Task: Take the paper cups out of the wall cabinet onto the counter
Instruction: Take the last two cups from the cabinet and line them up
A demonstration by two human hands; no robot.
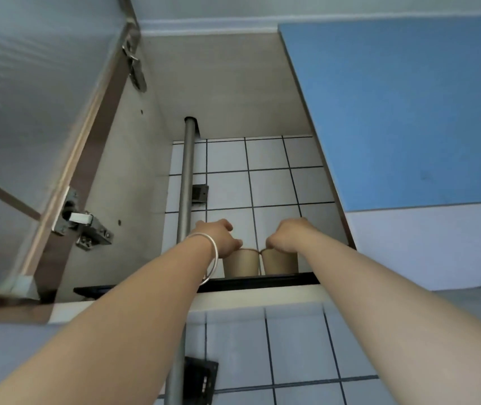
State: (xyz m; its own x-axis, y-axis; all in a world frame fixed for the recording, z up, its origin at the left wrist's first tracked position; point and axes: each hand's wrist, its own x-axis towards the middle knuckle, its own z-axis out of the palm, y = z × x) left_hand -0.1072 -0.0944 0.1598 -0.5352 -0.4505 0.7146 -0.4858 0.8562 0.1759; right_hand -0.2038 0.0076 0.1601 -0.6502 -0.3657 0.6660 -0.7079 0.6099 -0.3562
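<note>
**Both hands on two paper cups inside the open wall cabinet**

While the camera looks steeply upward, both bare forearms rise from the bottom corners of the frame and meet just below centre, inside the open wall cabinet (227, 83). Two brown paper cups stand upright side by side on the cabinet's bottom shelf, their rims touching: the left paper cup (241, 263) and the right paper cup (280, 261). A dark front rail (256, 281) runs across just below them and hides their bases.

The left hand (218, 236) rests on the rim of the left paper cup, its fingers curled over the top edge and closed on it; a thin silver bangle (211, 258) hangs loose around that wrist. The right hand (287, 233) sits on the rim of the right paper cup in the same way, fingers bent down and closed on the top edge. How far the fingertips reach inside either cup cannot be told.

Behind the cups, the back of the cabinet shows white wall tiles (268, 182) with dark grout. A grey metal pipe (186, 182) runs vertically left of the cups, passing through the cabinet's top panel and continuing down below the shelf. At the left of the frame the frosted cabinet door (28, 112) stands swung open on two metal hinges, the lower hinge (82, 226) near the left forearm. A blue door (403, 112) on the neighbouring cabinet fills the upper right.
</note>
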